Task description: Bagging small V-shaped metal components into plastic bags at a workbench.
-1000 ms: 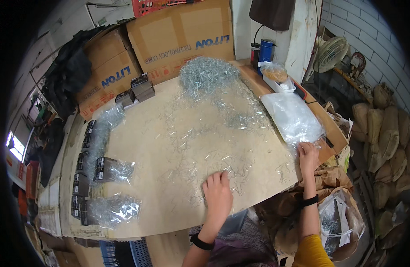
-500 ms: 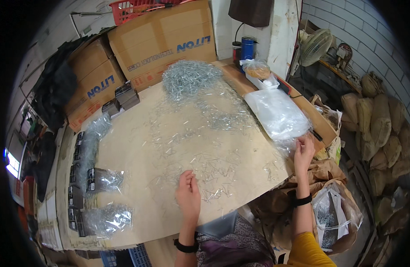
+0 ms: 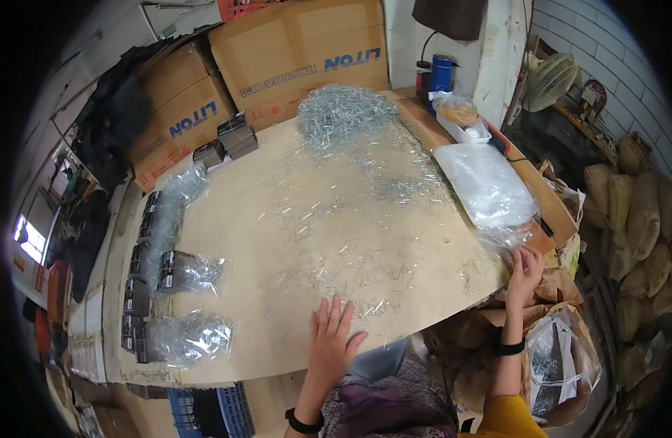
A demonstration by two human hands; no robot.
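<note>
A pale wooden surface point(image 3: 234, 219) carries nearly everything, its rim bent by the lens. Two brown cartons stand along its far edge: a larger carton point(image 3: 299, 44), and a smaller carton point(image 3: 172, 106) toward the far left corner. Outside the right edge lie many stuffed sacks point(image 3: 639, 219), too overlapped to count, and one fan point(image 3: 551, 82).

One stack of clear plastic bags point(image 3: 485, 182) lies flat along the right edge. Its long axis slants from the far end toward the near right corner, the crinkled end pointing at the right hand point(image 3: 523, 274). That hand's fingers are bent and drawn together there — whether they pinch a film, I cannot tell. One white tray point(image 3: 476, 134) stands just beyond the stack and closes off its far end.

One large heap of metal pins point(image 3: 347, 113) rises at the middle of the far edge. The left hand point(image 3: 332, 336) is spread, palm down, near the front edge, apart from the bags; loose pins point(image 3: 372, 266) litter the wood between it and the heap, too many to count.

Clear filled packs line the left edge; two — an upper pack point(image 3: 205, 274) and a lower pack point(image 3: 194, 339) — reach inward. Two dark card stacks point(image 3: 237, 139) sit at the far left corner. One blue can point(image 3: 441, 73) stands behind the tray.
</note>
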